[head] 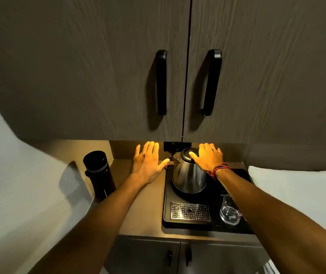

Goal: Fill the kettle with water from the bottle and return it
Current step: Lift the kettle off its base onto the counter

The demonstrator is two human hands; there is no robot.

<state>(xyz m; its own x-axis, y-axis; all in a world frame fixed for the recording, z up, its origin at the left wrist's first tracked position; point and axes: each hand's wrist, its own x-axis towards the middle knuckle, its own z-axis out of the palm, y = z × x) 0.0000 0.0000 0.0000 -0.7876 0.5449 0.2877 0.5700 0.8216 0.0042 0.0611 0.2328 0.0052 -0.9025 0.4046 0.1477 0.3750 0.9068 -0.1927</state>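
A steel kettle (pixel 187 175) with a dark lid stands on its round base on a black tray (pixel 167 204). My right hand (pixel 207 158) hovers flat over the kettle's right side, fingers spread, thumb lying across the lid; whether it touches is unclear. The kettle's handle is hidden under that hand. My left hand (pixel 148 161) is spread open above the counter just left of the kettle, holding nothing. A black bottle (pixel 98 175) with its cap on stands upright at the counter's left, apart from both hands.
A clear glass (pixel 230 212) sits on the tray's right side, under my right forearm. A perforated metal drip grate (pixel 190 211) lies at the tray's front. Upper cupboard doors with black handles (pixel 161 82) hang low above the counter. White walls close in on both sides.
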